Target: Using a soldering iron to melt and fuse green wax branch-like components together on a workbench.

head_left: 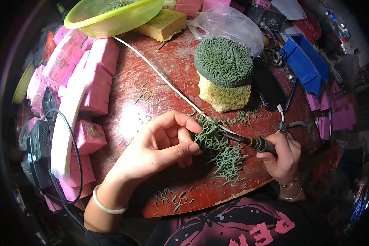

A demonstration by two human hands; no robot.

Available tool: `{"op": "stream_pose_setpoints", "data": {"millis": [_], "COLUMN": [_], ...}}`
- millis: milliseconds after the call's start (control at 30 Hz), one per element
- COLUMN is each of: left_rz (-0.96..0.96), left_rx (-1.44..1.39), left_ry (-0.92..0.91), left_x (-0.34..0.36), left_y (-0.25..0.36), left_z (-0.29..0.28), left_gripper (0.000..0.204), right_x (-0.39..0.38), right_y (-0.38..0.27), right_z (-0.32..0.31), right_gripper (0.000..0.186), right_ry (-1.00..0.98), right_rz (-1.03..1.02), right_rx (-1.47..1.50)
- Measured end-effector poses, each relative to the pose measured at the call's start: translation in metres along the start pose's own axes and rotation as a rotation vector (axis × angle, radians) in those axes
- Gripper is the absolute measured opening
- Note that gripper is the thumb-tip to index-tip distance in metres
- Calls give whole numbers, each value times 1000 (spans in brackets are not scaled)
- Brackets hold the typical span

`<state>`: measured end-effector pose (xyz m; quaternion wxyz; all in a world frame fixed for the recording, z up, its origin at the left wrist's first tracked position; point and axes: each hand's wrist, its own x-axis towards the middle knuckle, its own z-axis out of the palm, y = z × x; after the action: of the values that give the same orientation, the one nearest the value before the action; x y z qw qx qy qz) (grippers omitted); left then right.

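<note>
My left hand [162, 143] is curled, with thumb and forefinger against the edge of a tangled cluster of thin green branching pieces [211, 137]. Exactly how many pieces it grips is hidden in the tangle. In my right hand [285, 156] is a pen-like tool with a dark handle [264, 144], like a soldering iron, its thin end pointing left into the cluster. More green pieces [228, 164] are heaped just below. Behind them, a round, rough dark green pad [223, 61] rests on a yellow sponge block [225, 96].
Pink blocks [96, 98] are stacked along the left of the red table [172, 61]. A white cord [160, 74] crosses it from a yellow-green basin [110, 22]. At right are a phone [268, 84] and blue bin [305, 61]. Loose green pieces [174, 199] lie near the front edge.
</note>
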<state>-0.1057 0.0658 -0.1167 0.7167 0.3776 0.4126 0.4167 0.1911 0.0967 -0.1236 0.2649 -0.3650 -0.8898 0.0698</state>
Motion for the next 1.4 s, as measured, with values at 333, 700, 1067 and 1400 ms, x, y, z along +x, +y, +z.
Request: {"op": "stream_pose_setpoints", "data": {"millis": [333,700,1067,1400], "left_rz": [-1,5,-14,-6], "left_rx": [-3,-5,14,-12], "left_ry": [10,12,-17,7], "left_x": [0,0,0,0], "left_y": [0,0,1,0], "left_z": [0,0,-3,-1], "left_gripper": [32,32,30,33], "right_x": [1,2,2,-1], "right_y": [-1,-1,-1,-2], "right_z": [0,2,2,1], "right_gripper": [37,36,36,36], "right_ry": [-10,-7,-7,87], "right_rz": [-9,-5,-8,59], "right_rx": [-31,-9,-17,-9]}}
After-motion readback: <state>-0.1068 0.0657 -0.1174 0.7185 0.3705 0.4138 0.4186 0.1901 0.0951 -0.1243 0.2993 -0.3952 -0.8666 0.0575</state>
